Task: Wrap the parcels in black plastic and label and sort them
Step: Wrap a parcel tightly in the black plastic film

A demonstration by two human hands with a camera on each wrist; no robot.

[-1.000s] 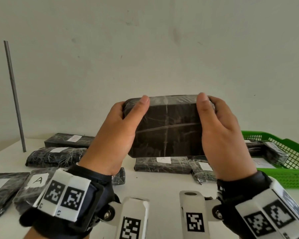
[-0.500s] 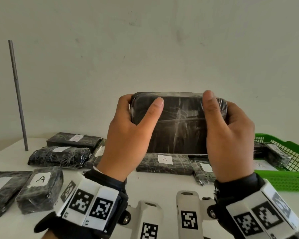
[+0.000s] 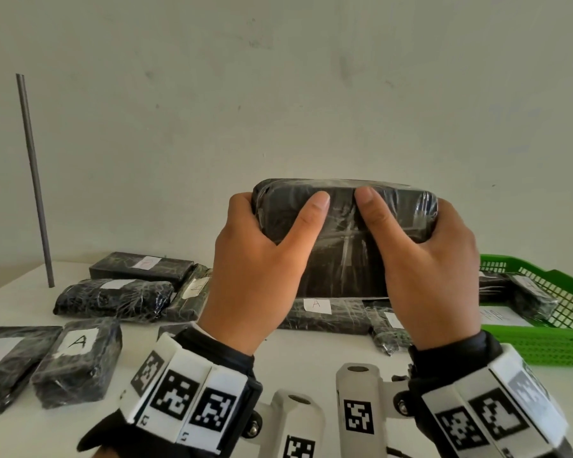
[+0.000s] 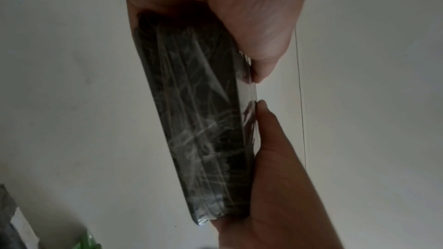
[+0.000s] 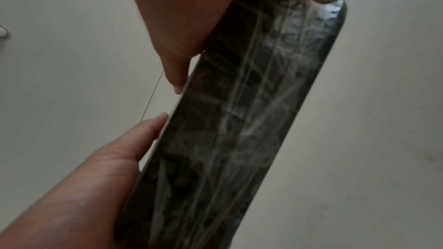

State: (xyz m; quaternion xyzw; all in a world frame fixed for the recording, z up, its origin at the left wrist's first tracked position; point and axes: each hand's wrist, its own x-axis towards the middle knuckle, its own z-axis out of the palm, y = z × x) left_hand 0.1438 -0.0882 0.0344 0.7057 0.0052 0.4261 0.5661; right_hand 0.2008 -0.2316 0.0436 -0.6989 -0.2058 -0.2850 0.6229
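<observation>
Two hands hold one wrapped parcel (image 3: 341,239) up in the air, above the table (image 3: 311,352) and in front of the wall. On the left side, the left hand (image 3: 262,276) is curled around the left end, its thumb flat on the near face. On the right side, the right hand (image 3: 430,276) grips the right end in the same way, and the two thumbs almost meet. I judge the parcel stiff and not heavy, but its shiny film looks slippery, so holding both short ends seems safest.
</observation>
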